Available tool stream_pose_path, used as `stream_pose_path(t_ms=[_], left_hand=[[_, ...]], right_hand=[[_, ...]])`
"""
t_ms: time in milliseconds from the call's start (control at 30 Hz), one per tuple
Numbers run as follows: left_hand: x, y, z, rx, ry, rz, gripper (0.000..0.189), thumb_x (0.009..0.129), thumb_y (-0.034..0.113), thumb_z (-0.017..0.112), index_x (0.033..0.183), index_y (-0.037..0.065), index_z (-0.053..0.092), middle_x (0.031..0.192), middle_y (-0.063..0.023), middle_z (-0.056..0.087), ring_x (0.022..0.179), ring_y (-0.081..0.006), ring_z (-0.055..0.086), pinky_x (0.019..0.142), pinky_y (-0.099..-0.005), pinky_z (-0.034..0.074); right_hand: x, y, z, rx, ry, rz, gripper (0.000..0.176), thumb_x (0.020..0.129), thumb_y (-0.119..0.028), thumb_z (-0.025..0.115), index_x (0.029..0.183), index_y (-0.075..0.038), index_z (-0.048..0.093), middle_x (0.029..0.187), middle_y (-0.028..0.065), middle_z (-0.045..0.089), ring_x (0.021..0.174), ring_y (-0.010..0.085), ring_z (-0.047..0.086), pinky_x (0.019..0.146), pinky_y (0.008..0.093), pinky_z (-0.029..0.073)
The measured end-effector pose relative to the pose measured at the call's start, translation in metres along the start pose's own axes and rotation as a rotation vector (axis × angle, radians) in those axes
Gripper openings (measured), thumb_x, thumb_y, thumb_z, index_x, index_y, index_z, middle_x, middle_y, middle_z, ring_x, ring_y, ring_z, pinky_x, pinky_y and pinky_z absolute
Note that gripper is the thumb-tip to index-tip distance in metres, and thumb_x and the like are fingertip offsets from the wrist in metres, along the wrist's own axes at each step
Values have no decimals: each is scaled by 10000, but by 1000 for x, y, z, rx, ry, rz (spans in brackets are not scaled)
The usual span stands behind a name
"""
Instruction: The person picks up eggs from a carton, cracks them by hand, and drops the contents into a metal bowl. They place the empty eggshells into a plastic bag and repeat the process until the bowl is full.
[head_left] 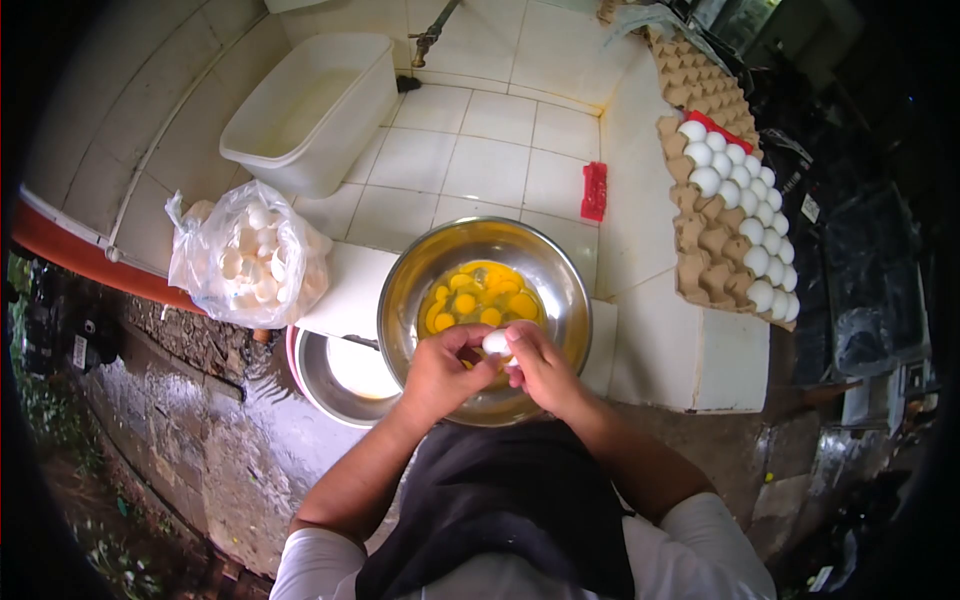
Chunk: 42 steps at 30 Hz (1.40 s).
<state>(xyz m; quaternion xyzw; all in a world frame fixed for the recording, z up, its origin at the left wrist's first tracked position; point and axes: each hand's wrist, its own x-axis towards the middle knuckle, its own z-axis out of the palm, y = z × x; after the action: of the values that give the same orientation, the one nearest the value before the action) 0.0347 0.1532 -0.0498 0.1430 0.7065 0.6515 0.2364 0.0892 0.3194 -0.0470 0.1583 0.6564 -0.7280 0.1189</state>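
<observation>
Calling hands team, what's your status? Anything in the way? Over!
Left hand and right hand both on white oval egg. Egg over round silver metal bowl with runny yellow yolks inside. No other object in the way.

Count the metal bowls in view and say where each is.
2: the steel mixing bowl at centre, holding cracked eggs, and another metal bowl at its lower left, partly covered. More could be hidden.

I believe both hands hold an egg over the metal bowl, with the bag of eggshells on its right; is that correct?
Not quite: in the head view, the bag of eggshells sits left of the metal bowl, not right. The rest stands.
</observation>
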Motion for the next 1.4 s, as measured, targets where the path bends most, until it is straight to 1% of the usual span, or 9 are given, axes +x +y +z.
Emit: stream_pose_path(t_ms=[133,300,400,500,633,833,967,1167,1400], left_hand=[[8,3,-11,24,-11,13,317,819,54,702,1117,-41,656,913,-40,697,745,-56,611,682,-223,510],[15,43,-25,377,21,118,331,761,107,729,1080,22,694,889,-125,716,685,-169,670,669,-273,533],[18,49,-28,394,17,174,341,749,119,734,1080,48,699,894,-154,703,693,-207,676,663,-293,536],[22,44,-29,169,35,203,395,772,80,733,1158,33,666,863,-88,702,659,-117,628,610,-261,503],[5,49,-29,-4,-66,126,432,795,65,747,1213,27,644,841,-33,668,660,-64,581,586,-232,468],[-40,-4,-51,-384,-282,-69,523,822,-5,755,1307,-16,559,1115,-59,669,1034,-129,619,922,-286,498],[-60,-6,-78,-454,-54,25,457,834,-48,718,1270,-14,586,1083,-42,670,965,-101,624,830,-254,508],[-31,22,-202,214,792,77,466,826,167,771,1194,-72,616,820,-42,665,638,-75,571,549,-207,445],[27,49,-270,1295,761,75,513,712,277,805,1160,67,670,941,-142,678,806,-305,678,731,-398,544]], right_hand=[[15,4,-10,-74,-38,-31,365,1036,-378,453,1131,-39,549,880,63,609,707,124,567,614,269,482],[7,-49,-15,-814,42,-389,399,997,-392,501,1162,-31,539,944,200,667,861,366,663,729,424,515],[5,-74,-12,-802,45,-363,415,983,-428,509,1170,-59,544,904,175,672,829,358,663,716,424,513],[8,-76,-14,-733,29,-354,391,992,-413,504,1188,-77,537,904,162,665,774,330,662,695,429,512],[10,-52,-18,-297,-115,-252,391,997,-362,525,1262,-75,504,914,88,644,656,169,612,576,306,477],[-16,-21,12,-107,-262,43,509,980,-332,590,1384,-78,415,932,63,637,625,75,560,515,212,425],[-23,-14,19,-94,-250,10,490,988,-312,578,1389,-83,413,987,93,658,654,92,569,552,227,448],[-40,-29,-3,-142,-103,-52,434,999,-253,555,1383,-85,443,1009,95,660,726,93,574,609,218,443],[-56,-20,-6,-155,-67,22,388,989,-212,575,1329,-46,490,1006,86,650,766,96,577,650,220,465]])
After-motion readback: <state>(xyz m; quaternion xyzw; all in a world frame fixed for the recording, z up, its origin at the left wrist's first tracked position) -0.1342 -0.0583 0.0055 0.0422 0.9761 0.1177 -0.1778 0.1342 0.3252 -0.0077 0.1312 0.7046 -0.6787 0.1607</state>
